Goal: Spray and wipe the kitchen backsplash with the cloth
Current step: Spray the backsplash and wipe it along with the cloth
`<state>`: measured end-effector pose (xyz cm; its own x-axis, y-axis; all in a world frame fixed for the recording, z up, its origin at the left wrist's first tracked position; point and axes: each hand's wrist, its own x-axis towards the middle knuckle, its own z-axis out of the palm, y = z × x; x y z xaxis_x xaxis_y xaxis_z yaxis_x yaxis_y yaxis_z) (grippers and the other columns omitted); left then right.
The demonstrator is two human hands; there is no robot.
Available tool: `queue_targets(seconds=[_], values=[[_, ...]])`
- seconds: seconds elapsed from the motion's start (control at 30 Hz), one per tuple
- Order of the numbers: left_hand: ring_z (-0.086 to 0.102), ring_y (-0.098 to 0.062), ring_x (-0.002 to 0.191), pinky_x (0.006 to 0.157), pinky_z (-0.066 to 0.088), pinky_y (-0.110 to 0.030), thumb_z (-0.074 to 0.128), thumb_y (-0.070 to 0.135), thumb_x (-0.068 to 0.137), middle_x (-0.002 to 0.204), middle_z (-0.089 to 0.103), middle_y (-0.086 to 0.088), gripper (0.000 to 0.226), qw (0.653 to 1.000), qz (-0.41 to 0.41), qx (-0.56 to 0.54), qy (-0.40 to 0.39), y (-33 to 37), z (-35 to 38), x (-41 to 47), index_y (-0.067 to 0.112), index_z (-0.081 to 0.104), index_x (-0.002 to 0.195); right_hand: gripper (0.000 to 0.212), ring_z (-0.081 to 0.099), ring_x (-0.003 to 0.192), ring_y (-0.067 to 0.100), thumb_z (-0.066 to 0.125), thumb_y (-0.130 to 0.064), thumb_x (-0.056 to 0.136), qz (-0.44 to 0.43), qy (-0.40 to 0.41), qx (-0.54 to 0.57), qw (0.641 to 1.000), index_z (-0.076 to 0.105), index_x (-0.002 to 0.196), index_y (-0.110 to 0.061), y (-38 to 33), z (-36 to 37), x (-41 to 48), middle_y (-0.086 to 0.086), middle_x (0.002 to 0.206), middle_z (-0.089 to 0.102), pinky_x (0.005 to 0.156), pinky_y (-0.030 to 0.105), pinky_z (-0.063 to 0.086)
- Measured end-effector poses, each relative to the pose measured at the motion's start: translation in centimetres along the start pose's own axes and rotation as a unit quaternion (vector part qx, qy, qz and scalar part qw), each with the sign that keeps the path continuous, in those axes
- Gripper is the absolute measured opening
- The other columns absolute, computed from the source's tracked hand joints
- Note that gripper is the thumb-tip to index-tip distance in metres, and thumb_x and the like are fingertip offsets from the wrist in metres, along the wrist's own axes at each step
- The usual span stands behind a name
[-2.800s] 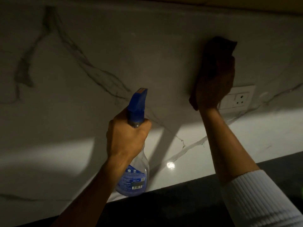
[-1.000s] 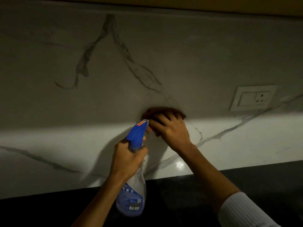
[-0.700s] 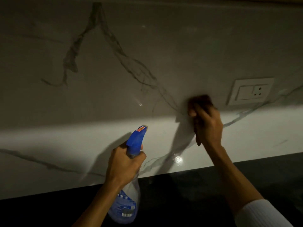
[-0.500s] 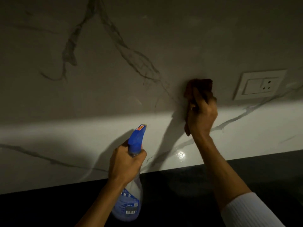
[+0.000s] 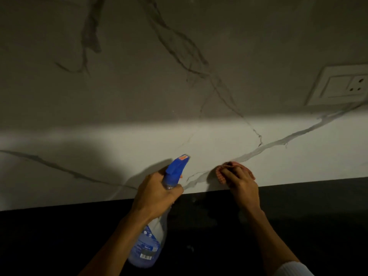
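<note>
The white marble backsplash [image 5: 139,100] with dark veins fills the upper view, its top part in shadow and its bottom strip lit. My right hand [image 5: 242,185] presses a reddish checked cloth [image 5: 222,173] flat against the lit strip, just above the counter edge. Most of the cloth is hidden under the fingers. My left hand [image 5: 156,191] grips the neck of a clear spray bottle [image 5: 148,244] with a blue trigger head [image 5: 177,166], nozzle tilted up toward the wall, a short way left of the cloth.
A black countertop [image 5: 308,216] runs along the bottom, meeting the wall. A white switch-and-socket plate [image 5: 342,86] sits on the wall at the upper right. A white ribbed sleeve [image 5: 292,268] shows at the lower right.
My right hand has swept the cloth down from beside the socket plate to the bottom of the wall by the counter. The left hand keeps the bottle in about the same place.
</note>
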<state>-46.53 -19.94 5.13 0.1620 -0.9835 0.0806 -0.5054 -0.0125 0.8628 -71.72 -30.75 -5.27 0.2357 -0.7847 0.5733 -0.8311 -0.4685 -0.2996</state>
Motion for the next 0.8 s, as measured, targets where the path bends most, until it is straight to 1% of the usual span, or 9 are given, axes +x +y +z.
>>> queue_targets(seconds=[0.07,0.17,0.23,0.3,0.4,0.5,0.63,0.73,0.8], values=[[0.063,-0.036,0.060,0.062,0.057,-0.049,0.072,0.018,0.075,0.066,0.063,-0.019,0.011,1.000,-0.009,0.017,0.001,-0.6,0.1,-0.3,0.014,0.065,0.082,0.050,0.053,0.119,0.027,0.075,-0.001,0.074,0.110,0.006,0.061,0.992,0.065,0.119,-0.019,0.2,1.1,-1.3,0.005,0.130,0.057,0.099,0.043,0.046],[0.058,-0.022,0.053,0.058,0.052,-0.037,0.073,0.016,0.076,0.054,0.056,-0.002,0.017,0.999,-0.033,0.034,0.014,-1.5,0.5,-0.8,0.019,0.058,0.068,0.046,0.056,0.117,0.029,0.070,0.006,0.076,0.179,0.003,0.081,0.980,0.066,0.117,-0.016,-0.7,2.6,-1.8,0.008,0.128,0.060,0.101,0.043,0.045],[0.060,-0.022,0.055,0.059,0.055,-0.039,0.073,0.017,0.076,0.055,0.058,-0.003,0.016,0.998,-0.051,0.040,0.007,-2.0,0.5,-1.1,0.019,0.059,0.069,0.042,0.056,0.116,0.030,0.070,0.002,0.077,0.161,-0.037,0.053,0.985,0.067,0.115,-0.017,-2.0,3.4,-1.8,0.008,0.126,0.061,0.101,0.044,0.045],[0.066,-0.029,0.062,0.066,0.059,-0.045,0.072,0.021,0.075,0.063,0.065,-0.011,0.009,0.997,-0.066,0.045,-0.009,-2.2,0.2,-1.4,0.017,0.064,0.079,0.038,0.054,0.118,0.028,0.065,-0.003,0.082,0.141,-0.105,0.018,0.984,0.066,0.117,-0.021,-3.6,4.4,-1.8,0.006,0.130,0.059,0.101,0.043,0.044],[0.068,-0.030,0.067,0.069,0.060,-0.049,0.070,0.029,0.071,0.069,0.069,-0.010,0.020,0.996,-0.079,0.048,-0.016,-2.9,-0.7,-1.7,0.019,0.067,0.088,0.040,0.052,0.116,0.028,0.058,-0.006,0.085,0.145,-0.160,-0.025,0.976,0.063,0.120,-0.025,-6.2,6.0,-1.7,0.003,0.131,0.057,0.093,0.039,0.046],[0.067,-0.033,0.068,0.069,0.059,-0.055,0.070,0.028,0.070,0.070,0.068,-0.013,0.017,0.996,-0.082,0.034,-0.013,-3.6,-1.6,-2.0,0.019,0.067,0.085,0.038,0.048,0.116,0.025,0.062,-0.013,0.087,0.143,-0.209,-0.063,0.965,0.061,0.122,-0.028,-8.8,7.0,-1.3,0.000,0.131,0.054,0.090,0.037,0.048],[0.065,-0.037,0.061,0.061,0.056,-0.057,0.059,0.046,0.056,0.062,0.065,-0.013,0.035,0.997,-0.062,0.035,0.016,-3.7,-2.7,-2.2,0.018,0.065,0.078,0.031,0.046,0.120,0.027,0.060,-0.019,0.089,0.082,-0.306,-0.042,0.948,0.063,0.119,-0.025,-11.7,7.7,0.2,0.003,0.131,0.053,0.097,0.043,0.045],[0.063,-0.031,0.057,0.062,0.056,-0.055,0.060,0.042,0.059,0.061,0.064,-0.011,0.032,0.998,-0.050,0.009,0.049,-3.3,-3.8,-2.6,0.023,0.064,0.084,0.019,0.057,0.105,0.021,0.062,-0.035,0.089,0.030,-0.388,-0.013,0.921,0.066,0.106,-0.028,-13.3,7.1,1.1,0.002,0.115,0.062,0.094,0.040,0.048],[0.065,-0.026,0.057,0.066,0.058,-0.050,0.063,0.034,0.063,0.060,0.066,-0.003,0.026,0.995,-0.035,-0.005,0.094,-3.1,-5.0,-2.9,0.035,0.064,0.088,0.016,0.061,0.089,0.015,0.059,-0.040,0.090,0.006,-0.372,-0.005,0.928,0.064,0.102,-0.031,-14.2,6.5,1.3,-0.001,0.103,0.065,0.086,0.037,0.050]])
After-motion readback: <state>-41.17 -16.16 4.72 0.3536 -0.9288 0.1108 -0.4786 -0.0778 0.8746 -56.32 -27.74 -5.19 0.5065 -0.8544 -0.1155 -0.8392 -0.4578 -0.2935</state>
